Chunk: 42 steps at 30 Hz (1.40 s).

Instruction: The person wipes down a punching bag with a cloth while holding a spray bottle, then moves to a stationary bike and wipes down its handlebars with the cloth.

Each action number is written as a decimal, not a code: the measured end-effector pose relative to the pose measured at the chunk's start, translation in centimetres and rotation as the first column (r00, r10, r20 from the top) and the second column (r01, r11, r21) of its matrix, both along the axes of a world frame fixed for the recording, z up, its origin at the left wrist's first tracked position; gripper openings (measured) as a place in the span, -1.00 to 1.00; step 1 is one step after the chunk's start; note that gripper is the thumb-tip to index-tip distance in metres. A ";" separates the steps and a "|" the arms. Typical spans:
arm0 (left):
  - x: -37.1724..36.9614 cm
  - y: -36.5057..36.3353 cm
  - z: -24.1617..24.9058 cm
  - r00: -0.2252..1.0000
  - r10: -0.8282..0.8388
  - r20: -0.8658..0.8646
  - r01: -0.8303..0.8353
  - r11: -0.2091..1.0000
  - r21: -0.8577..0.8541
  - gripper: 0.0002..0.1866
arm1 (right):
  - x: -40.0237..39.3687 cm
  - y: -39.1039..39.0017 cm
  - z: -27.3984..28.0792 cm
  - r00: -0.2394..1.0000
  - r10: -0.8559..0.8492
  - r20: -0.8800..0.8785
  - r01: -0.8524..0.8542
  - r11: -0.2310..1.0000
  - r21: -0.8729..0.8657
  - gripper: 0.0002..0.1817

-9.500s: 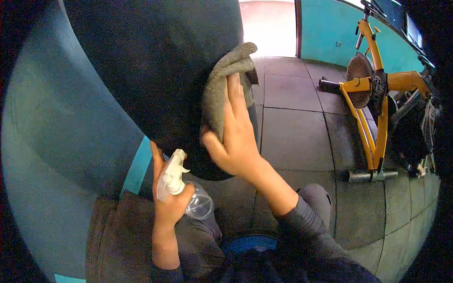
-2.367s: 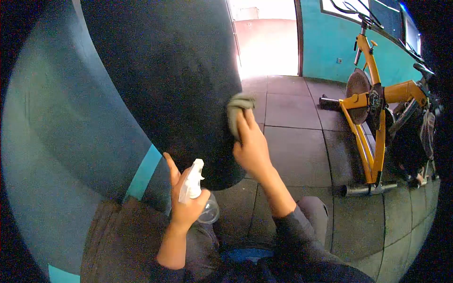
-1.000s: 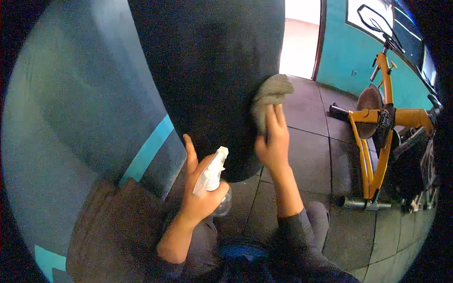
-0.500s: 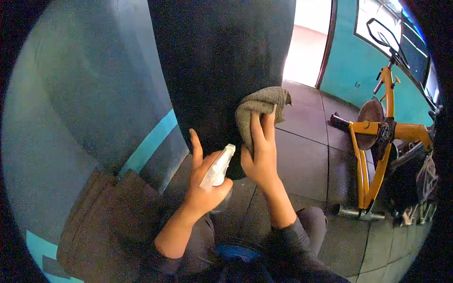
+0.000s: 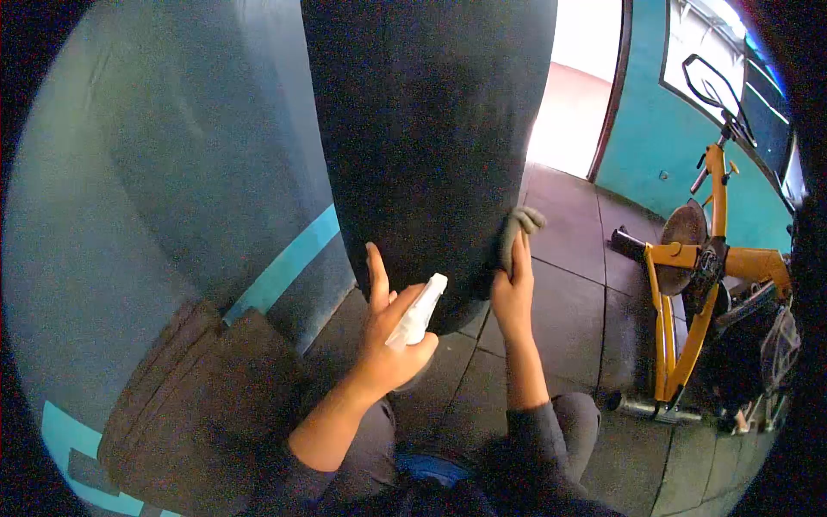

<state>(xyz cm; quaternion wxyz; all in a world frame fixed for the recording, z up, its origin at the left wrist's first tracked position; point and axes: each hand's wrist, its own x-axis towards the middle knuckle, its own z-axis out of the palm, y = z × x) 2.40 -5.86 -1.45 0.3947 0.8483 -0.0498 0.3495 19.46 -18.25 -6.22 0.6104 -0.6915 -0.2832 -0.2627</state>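
A large black punching-bag-like cylinder (image 5: 431, 146) hangs in front of me, its rounded lower end above the floor. My left hand (image 5: 383, 345) is wrapped round a white spray bottle (image 5: 418, 314), with the index finger stretched up near the bag's lower left side. At the bag's lower right edge, my right hand (image 5: 514, 297) presses a grey-green cloth (image 5: 521, 226) against the surface. Most of the cloth is hidden behind the fingers and the bag's edge.
On the right stands a yellow exercise bike (image 5: 715, 250) on dark floor tiles (image 5: 560, 319). Brown folded mats (image 5: 198, 388) lean at the lower left by the blue-grey wall (image 5: 198, 155). A bright doorway (image 5: 573, 103) opens behind the bag.
My right hand and the cloth have moved right and slightly down, round to the bag's side edge. The whole view has shifted a little, and my left hand still holds the bottle.
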 end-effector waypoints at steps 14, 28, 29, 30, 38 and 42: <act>0.3 -0.1 0.3 0.999 0.051 -0.017 -0.049 0.995 0.088 -0.38 | -0.1 0.8 -0.2 0.996 -0.093 0.013 0.092 0.994 0.060 -0.29; 0.7 -0.9 -0.4 0.999 -0.003 -0.039 0.004 0.999 0.040 -0.35 | -4.1 0.1 4.2 0.964 -0.019 0.264 0.081 0.971 -0.226 -0.32; 0.7 -0.7 -0.4 0.999 0.014 -0.052 -0.011 0.998 0.061 -0.34 | -3.3 -0.1 3.3 0.961 -0.047 0.273 0.122 0.956 -0.266 -0.36; 0.7 -0.5 -0.5 1.000 -0.012 -0.024 0.013 0.998 0.068 -0.34 | -3.2 0.1 3.4 0.945 -0.094 0.314 0.164 0.965 -0.206 -0.40; -0.5 2.0 -0.8 0.999 -0.020 -0.030 0.021 0.999 0.036 -0.34 | -0.9 -1.2 1.3 0.970 -0.131 0.203 0.172 0.965 -0.196 -0.28; -1.5 2.2 -0.6 0.999 0.025 -0.034 -0.022 0.995 0.095 -0.34 | -0.1 -1.8 -1.3 0.976 -0.198 0.094 0.218 0.925 -0.313 -0.16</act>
